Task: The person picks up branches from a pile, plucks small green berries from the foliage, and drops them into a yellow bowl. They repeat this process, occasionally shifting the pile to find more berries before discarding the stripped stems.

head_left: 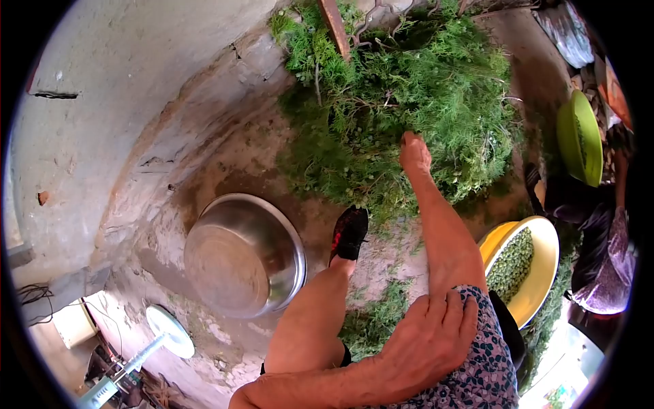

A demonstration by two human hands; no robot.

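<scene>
My right hand (414,155) reaches forward into a big heap of feathery green cuttings (443,82). Its fingers are curled in against the foliage; whatever they hold is hidden. Across my lap, my left hand (432,330) lies on the floral sleeve (480,341) near my right elbow, its fingers extended and holding nothing. To the right of my right forearm sits a yellow basin (547,276) with many small green seeds or berries (511,269) in it. My foot in a dark shoe (350,235) stands at the near edge of the heap.
An upturned metal basin (238,259) lies left of my leg. A wooden stick (334,27) leans at the heap's back. At right, another person (599,238) sits near a lime-green basin (593,136). A white fan-like object (169,332) stands lower left by the wall (136,88).
</scene>
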